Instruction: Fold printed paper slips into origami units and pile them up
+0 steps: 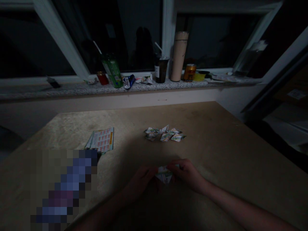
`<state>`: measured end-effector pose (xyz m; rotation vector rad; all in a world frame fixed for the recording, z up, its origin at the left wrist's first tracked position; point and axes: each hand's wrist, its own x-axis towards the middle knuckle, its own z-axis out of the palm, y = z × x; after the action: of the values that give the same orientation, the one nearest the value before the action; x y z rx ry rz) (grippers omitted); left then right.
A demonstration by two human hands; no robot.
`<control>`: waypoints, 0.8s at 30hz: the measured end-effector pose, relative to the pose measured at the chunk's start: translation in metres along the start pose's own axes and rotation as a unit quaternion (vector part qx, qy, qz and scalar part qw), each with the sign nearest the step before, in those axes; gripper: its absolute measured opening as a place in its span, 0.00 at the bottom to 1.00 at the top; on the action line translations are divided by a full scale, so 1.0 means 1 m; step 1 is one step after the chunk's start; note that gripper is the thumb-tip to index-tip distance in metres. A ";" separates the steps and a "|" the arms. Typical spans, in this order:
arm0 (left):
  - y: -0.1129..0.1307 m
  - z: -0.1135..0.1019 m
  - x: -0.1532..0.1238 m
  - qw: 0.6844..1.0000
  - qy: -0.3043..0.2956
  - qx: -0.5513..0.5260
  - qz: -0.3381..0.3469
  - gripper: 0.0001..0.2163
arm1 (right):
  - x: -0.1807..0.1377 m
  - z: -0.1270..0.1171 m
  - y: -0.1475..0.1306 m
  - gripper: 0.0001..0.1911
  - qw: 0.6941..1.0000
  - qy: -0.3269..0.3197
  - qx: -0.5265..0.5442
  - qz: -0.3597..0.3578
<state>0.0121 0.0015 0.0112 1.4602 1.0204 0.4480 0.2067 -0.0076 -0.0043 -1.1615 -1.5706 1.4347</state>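
Near the front of the wooden table, a piece of printed paper (165, 177), folded to a downward point, is held between both hands. My left hand (143, 177) pinches its left side, and my right hand (184, 171) grips its upper right side with thumb and fingers. Some fingertips are lost in the shadow. Beyond the hands lie several small folded paper pieces (165, 134) with pointed corners, grouped in two rough rows. A small stack of printed sheets (102, 140) rests to the left, apart from both hands.
A pixelated bluish object (72, 183) lies at the table's left. Along the granite sill (79, 91) stand a green bottle (113, 72) with a straw, a dark cup (160, 69), a tall pinkish flask (179, 56) and an orange can (190, 72). The table (231, 154) ends before the window wall.
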 end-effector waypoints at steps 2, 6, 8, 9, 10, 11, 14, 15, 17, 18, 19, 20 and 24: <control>0.001 -0.001 0.000 1.000 -0.009 0.017 0.019 0.24 | 0.001 0.001 0.004 0.23 1.000 0.002 0.010 0.005; -0.002 -0.002 0.001 0.997 0.003 0.068 0.040 0.23 | 0.005 0.002 0.008 0.21 0.999 0.013 0.029 0.009; -0.005 -0.001 0.001 0.994 0.009 0.091 0.052 0.23 | 0.006 0.002 0.008 0.18 1.000 0.014 0.015 0.012; -0.007 0.000 0.001 0.993 0.012 0.103 0.056 0.23 | 0.006 0.003 0.008 0.17 1.000 0.013 0.005 0.010; -0.008 0.001 0.001 0.992 0.015 0.113 0.057 0.24 | 0.006 0.003 0.007 0.17 1.000 0.010 -0.004 0.007; -0.009 0.002 0.001 0.991 0.020 0.119 0.056 0.24 | 0.005 0.003 0.007 0.16 1.000 0.009 -0.011 0.002; -0.012 0.004 0.001 0.991 0.034 0.117 0.045 0.27 | 0.003 0.005 0.008 0.15 0.999 0.017 -0.023 -0.015; -0.012 0.005 0.001 0.992 0.037 0.113 0.044 0.28 | 0.002 0.006 0.008 0.15 0.999 0.026 -0.026 -0.020; -0.012 0.005 0.001 0.993 0.038 0.104 0.048 0.27 | 0.001 0.008 0.007 0.14 0.998 0.047 -0.034 -0.027; -0.011 0.005 0.001 0.993 0.038 0.100 0.052 0.26 | 0.001 0.009 0.006 0.14 0.998 0.051 -0.036 -0.031; -0.010 0.005 0.001 0.993 0.035 0.096 0.056 0.25 | 0.000 0.009 0.005 0.13 0.997 0.052 -0.037 -0.033; -0.010 0.005 0.001 0.994 0.027 0.091 0.057 0.24 | 0.000 0.010 0.004 0.13 0.997 0.051 -0.038 -0.033; -0.007 0.006 0.000 0.995 0.008 0.088 0.047 0.25 | 0.000 0.011 0.005 0.13 0.998 0.051 -0.042 -0.016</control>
<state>0.0145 -0.0029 0.0033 1.6706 1.0270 0.4475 0.1970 -0.0118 -0.0110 -1.2322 -1.5837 1.2791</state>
